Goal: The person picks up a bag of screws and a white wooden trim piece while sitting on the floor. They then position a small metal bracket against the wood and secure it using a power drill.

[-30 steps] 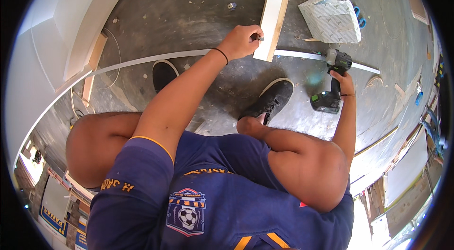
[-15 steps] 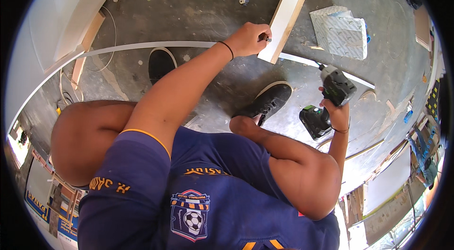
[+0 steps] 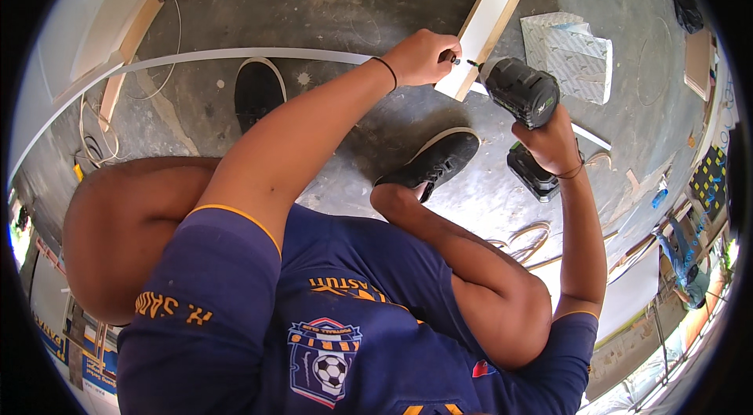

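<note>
My right hand (image 3: 551, 142) is wrapped round the handle of a black cordless drill (image 3: 521, 91). Its bit points left, its tip close to the small dark piece in my other hand. My left hand (image 3: 423, 59) is closed at the near end of a white-faced wooden board (image 3: 496, 11), pinching a small dark cylindrical piece (image 3: 450, 57) whose kind is too small to make out. Most of that piece is hidden by the fingers. Below the board's end runs a long thin white strip (image 3: 259, 56), curving across the floor to the left.
My shoes (image 3: 439, 160) stand on the grey floor below the board. A folded patterned sheet of packaging (image 3: 566, 58) lies to the right. A white panel (image 3: 86, 15) curves along the left, with a wooden piece (image 3: 135, 46) by it. A person (image 3: 690, 282) is far right.
My right hand has brought the drill up and left, from apart to close beside my left hand. The left hand keeps its pinch at the board's end.
</note>
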A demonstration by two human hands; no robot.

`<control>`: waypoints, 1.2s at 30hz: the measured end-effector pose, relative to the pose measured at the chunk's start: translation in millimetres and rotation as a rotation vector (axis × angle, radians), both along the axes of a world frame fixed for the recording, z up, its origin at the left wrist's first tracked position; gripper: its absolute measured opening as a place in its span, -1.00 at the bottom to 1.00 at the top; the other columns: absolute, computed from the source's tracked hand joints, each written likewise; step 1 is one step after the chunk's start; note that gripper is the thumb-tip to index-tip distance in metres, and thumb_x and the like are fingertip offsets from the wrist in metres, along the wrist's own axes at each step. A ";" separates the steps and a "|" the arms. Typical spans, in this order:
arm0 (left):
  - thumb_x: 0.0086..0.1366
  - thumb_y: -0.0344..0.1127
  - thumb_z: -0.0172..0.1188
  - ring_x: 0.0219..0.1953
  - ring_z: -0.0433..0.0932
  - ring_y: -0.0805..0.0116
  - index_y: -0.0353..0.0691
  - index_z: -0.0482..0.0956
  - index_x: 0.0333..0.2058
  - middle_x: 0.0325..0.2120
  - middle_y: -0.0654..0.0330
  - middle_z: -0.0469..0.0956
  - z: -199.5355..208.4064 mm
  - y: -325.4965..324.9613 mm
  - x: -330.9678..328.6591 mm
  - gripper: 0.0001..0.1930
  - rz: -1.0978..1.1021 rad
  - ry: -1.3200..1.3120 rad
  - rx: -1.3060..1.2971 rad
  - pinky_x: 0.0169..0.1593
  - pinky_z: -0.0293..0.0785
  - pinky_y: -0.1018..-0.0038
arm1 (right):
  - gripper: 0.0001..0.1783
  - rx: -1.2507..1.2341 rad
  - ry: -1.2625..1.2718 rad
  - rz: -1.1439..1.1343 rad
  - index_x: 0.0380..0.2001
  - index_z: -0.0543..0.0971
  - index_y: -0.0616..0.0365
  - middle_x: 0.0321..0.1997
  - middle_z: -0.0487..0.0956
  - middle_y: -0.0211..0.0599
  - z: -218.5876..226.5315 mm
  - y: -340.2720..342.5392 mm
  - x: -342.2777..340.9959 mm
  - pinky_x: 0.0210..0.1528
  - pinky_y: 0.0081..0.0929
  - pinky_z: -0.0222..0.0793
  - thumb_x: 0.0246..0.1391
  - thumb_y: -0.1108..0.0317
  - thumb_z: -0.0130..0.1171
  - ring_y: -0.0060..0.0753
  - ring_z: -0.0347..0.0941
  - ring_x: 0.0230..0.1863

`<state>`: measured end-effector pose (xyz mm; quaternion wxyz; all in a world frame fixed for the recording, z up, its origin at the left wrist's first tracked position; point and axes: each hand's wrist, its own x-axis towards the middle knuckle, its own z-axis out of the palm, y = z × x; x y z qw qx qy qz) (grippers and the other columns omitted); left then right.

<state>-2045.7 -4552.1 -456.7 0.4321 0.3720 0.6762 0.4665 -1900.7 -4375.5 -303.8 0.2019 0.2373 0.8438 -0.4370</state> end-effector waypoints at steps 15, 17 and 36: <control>0.06 -0.40 0.11 -0.62 0.48 0.23 -0.21 0.54 -0.30 -0.67 0.10 0.48 -0.3 -2.3 1.0 -0.81 0.031 0.019 0.024 -0.45 0.38 0.35 | -0.71 0.002 -0.130 -0.007 -0.37 0.54 0.30 -0.51 0.54 0.03 -7.0 -10.7 -15.5 -0.34 -0.34 0.40 -0.28 0.43 0.19 0.08 0.45 -0.47; 0.06 -0.41 0.10 -0.62 0.49 0.23 -0.21 0.54 -0.30 -0.67 0.11 0.48 -1.7 -1.3 1.8 -0.81 0.034 0.006 0.034 -0.45 0.38 0.35 | -0.71 0.015 -0.125 0.006 -0.38 0.55 0.29 -0.50 0.55 0.05 -6.7 -10.8 -17.5 -0.34 -0.33 0.40 -0.29 0.42 0.19 0.12 0.47 -0.44; 0.06 -0.46 0.08 -0.57 0.54 0.22 -0.29 0.52 -0.32 -0.63 0.11 0.53 -6.9 0.3 5.7 -0.83 0.038 -0.026 0.048 -0.41 0.42 0.35 | -0.76 0.147 -0.122 0.149 -0.39 0.58 0.26 -0.46 0.56 0.08 1.1 -20.2 -31.6 -0.32 -0.25 0.42 -0.25 0.45 0.23 0.17 0.49 -0.33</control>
